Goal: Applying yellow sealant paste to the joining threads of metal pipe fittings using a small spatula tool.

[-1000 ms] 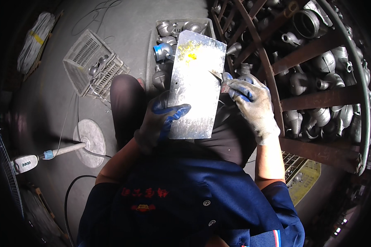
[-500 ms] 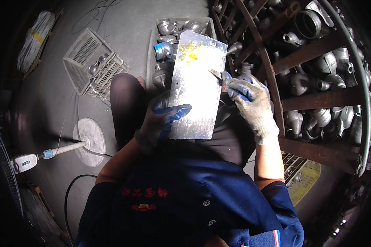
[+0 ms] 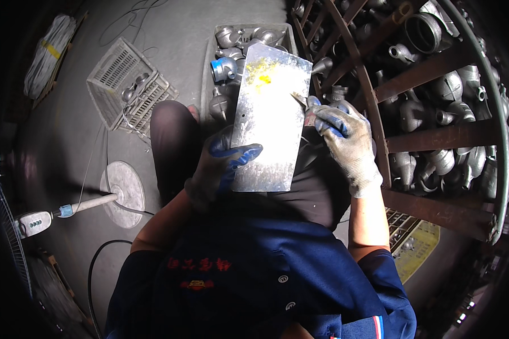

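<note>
My gloved left hand [image 3: 223, 161] is closed on the lower left edge of a flat metal sheet [image 3: 266, 130], its blue-coated thumb lying across the face. The sheet shines brightly under the light, and a patch of yellow paste [image 3: 263, 76] is smeared near its far end. In my gloved right hand [image 3: 345, 133] is a small scraper [image 3: 310, 117] with a reddish handle. Its thin blade tip points up and left over the sheet's right edge; whether it touches is unclear. Behind the sheet stands a grey crate [image 3: 206, 68] of metal castings, one with a blue band [image 3: 223, 69].
A rusty metal cage [image 3: 373, 101] full of castings rises close on my right. On the left are a tilted plastic crate [image 3: 110, 68] and a fan's round base [image 3: 124, 195]. A yellow crate [image 3: 421, 248] sits below the cage, and a black hose [image 3: 93, 271] curves over the floor.
My right hand and the scraper have shifted slightly to the right. The far end of the sheet has dipped a little toward me, while my left hand keeps its grip.
</note>
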`<state>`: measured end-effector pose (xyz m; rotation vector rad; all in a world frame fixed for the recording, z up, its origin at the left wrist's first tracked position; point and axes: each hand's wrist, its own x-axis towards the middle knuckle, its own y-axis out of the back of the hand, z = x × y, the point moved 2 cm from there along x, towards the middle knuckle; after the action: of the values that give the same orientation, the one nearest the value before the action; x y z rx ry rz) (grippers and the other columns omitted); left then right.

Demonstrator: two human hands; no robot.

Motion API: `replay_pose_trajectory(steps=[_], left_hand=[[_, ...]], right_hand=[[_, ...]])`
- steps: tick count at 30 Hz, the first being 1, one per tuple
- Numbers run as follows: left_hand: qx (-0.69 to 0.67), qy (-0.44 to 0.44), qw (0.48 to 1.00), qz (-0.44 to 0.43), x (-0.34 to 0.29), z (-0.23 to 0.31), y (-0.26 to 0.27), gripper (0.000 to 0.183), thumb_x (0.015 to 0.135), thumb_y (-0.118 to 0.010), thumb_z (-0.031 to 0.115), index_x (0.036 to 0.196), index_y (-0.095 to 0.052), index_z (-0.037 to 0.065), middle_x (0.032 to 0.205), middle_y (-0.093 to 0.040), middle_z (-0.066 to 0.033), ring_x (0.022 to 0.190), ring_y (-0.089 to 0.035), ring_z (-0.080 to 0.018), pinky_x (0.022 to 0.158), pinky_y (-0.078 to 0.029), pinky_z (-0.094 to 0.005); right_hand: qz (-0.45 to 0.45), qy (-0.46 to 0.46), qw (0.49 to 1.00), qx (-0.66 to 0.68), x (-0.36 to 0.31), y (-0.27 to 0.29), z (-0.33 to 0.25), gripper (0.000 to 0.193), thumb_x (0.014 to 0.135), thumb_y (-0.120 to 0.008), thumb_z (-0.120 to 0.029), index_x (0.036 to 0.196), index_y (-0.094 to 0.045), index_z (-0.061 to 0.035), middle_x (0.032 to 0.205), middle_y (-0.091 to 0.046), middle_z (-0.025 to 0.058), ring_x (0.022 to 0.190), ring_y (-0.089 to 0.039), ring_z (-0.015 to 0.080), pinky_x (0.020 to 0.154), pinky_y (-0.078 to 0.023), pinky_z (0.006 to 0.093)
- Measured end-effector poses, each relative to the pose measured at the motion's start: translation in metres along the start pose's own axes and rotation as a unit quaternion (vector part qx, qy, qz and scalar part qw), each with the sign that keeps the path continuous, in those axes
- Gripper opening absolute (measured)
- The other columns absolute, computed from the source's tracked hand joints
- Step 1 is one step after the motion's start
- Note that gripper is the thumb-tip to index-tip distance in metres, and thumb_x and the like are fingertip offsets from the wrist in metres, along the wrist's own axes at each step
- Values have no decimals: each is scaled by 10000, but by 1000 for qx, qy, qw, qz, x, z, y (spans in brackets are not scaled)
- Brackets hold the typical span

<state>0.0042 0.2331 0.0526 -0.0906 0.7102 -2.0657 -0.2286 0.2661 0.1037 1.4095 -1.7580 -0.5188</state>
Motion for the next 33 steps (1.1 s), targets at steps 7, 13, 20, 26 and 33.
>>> replay_pose_trajectory(steps=[7,13,20,26,33], left_hand=[[-20,-12,999,-34,1,-11,12,441,814,-596,63,1225,-469,-32,1079,-601,-123,965,-601,-170,871,-486,-302],[8,15,1000,-20,3,-11,12,476,810,-591,81,1247,-444,-36,1106,-588,-138,992,-594,-187,895,-477,-320],[15,27,999,-13,6,-14,18,420,816,-618,99,1193,-492,-35,1059,-609,-120,946,-610,-177,859,-493,-309],[-10,82,996,14,11,5,-1,408,809,-629,94,1173,-508,-45,1047,-615,-134,940,-616,-193,854,-498,-312],[-14,31,999,-8,23,-24,25,451,784,-633,71,1188,-487,-64,1071,-607,-159,971,-611,-221,888,-485,-327]], right_hand=[[6,-45,997,60,0,-1,8,206,720,-625,-71,918,-677,-83,836,-616,99,773,-606,272,696,-481,337],[-1,-47,996,76,-2,-1,6,201,718,-629,-73,913,-674,-84,842,-612,95,766,-604,275,685,-481,344],[-16,-33,996,-79,-8,-8,11,217,699,-648,-86,909,-671,-135,816,-563,88,752,-587,300,671,-476,376],[3,-108,977,183,-7,-7,27,246,770,-605,-17,1011,-640,17,1006,-652,128,920,-627,192,814,-474,268],[-71,-66,994,56,3,-11,27,273,761,-556,-6,1022,-636,-2,927,-652,127,825,-630,178,755,-482,270]])
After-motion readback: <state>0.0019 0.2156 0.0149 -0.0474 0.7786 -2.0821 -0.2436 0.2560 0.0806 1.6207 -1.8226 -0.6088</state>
